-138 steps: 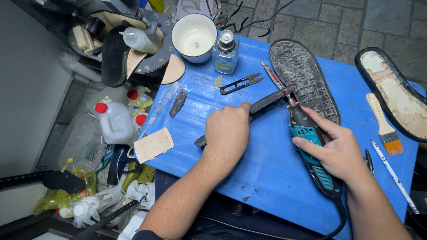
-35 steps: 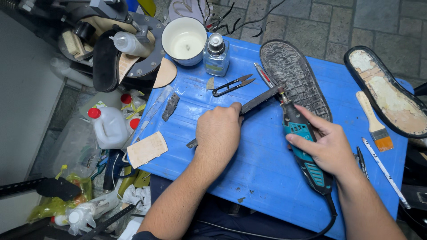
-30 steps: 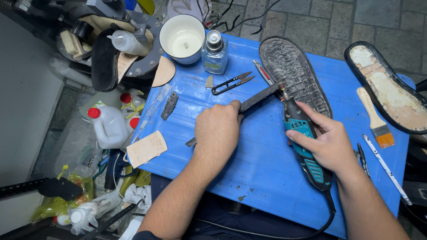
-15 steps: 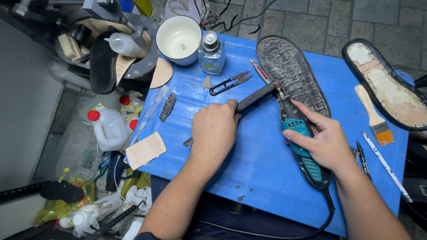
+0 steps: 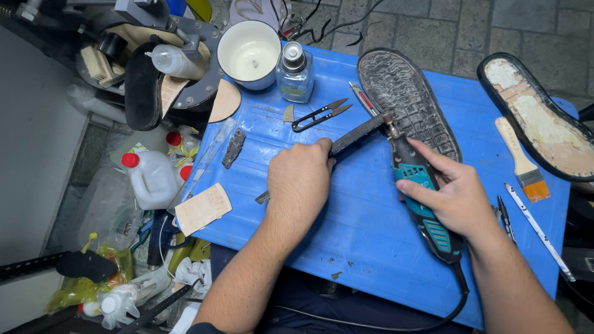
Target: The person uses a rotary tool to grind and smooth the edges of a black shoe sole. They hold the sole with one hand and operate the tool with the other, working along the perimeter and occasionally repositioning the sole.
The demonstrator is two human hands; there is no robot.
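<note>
My left hand (image 5: 301,180) presses a long dark metal blade (image 5: 357,135) flat on the blue table (image 5: 371,247); the blade's far end sticks out past my fingers and its near tip shows behind my wrist. My right hand (image 5: 455,196) grips a teal and black rotary tool (image 5: 421,193) with a black cord. The tool's tip touches the blade's far end, next to a black shoe sole (image 5: 408,102) lying tread up.
Small black snips (image 5: 320,114), a glass bottle (image 5: 293,73) and a white cup of glue (image 5: 249,52) stand at the back. A second sole (image 5: 541,124), a brush (image 5: 523,162) and pens (image 5: 538,229) lie right. Bottles and clutter fill the floor at left.
Both hands hold the same grip throughout. The view has shifted slightly, and the tool tip stays at the blade's far end.
</note>
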